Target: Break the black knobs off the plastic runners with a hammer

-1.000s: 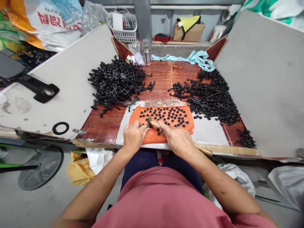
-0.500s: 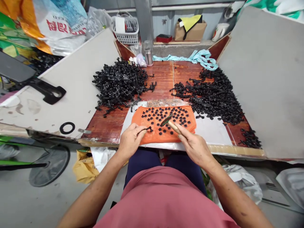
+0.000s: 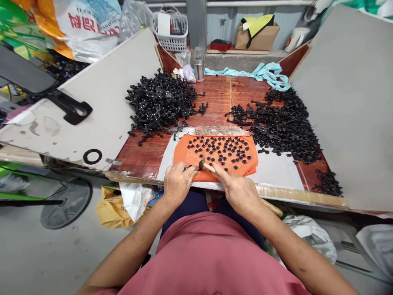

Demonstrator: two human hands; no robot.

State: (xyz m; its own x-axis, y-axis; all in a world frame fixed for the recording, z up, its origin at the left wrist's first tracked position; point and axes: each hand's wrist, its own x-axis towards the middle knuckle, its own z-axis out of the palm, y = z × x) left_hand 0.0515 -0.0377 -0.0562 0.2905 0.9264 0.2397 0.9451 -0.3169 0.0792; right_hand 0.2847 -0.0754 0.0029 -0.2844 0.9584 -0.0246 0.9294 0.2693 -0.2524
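left hand [image 3: 176, 183] pinches a slender black plastic part [image 3: 197, 168], seemingly steadying it beside the dark-headed, wooden-handled tool [image 3: 210, 167] right hand [image 3: 240, 187] clasps.

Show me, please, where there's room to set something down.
Red wood shows bare between the left heap and right heap; white sheet shows bare right of the orange cloth. Black pieces, hammer, left hand and right hand crowd the cloth.
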